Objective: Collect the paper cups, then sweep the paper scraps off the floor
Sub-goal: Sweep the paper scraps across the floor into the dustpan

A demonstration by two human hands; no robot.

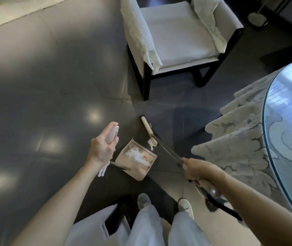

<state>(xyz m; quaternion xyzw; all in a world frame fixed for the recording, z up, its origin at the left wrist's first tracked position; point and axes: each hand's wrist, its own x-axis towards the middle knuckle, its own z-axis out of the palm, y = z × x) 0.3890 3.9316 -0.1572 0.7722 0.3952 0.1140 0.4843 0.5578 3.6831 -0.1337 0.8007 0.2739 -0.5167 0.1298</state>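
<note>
A beige dustpan rests on the dark floor just ahead of my feet, with white paper scraps piled inside it. My left hand grips the dustpan's pale upright handle. My right hand grips the dark pole of a broom. The broom's cream head lies on the floor beyond the pan's open edge. A crumpled white scrap sits between the broom head and the pan. No paper cups are in view.
A white armchair on a black frame stands ahead. A round glass-topped table with a pale draped cloth fills the right side. A light rug lies at the far left. My shoes are just behind the pan.
</note>
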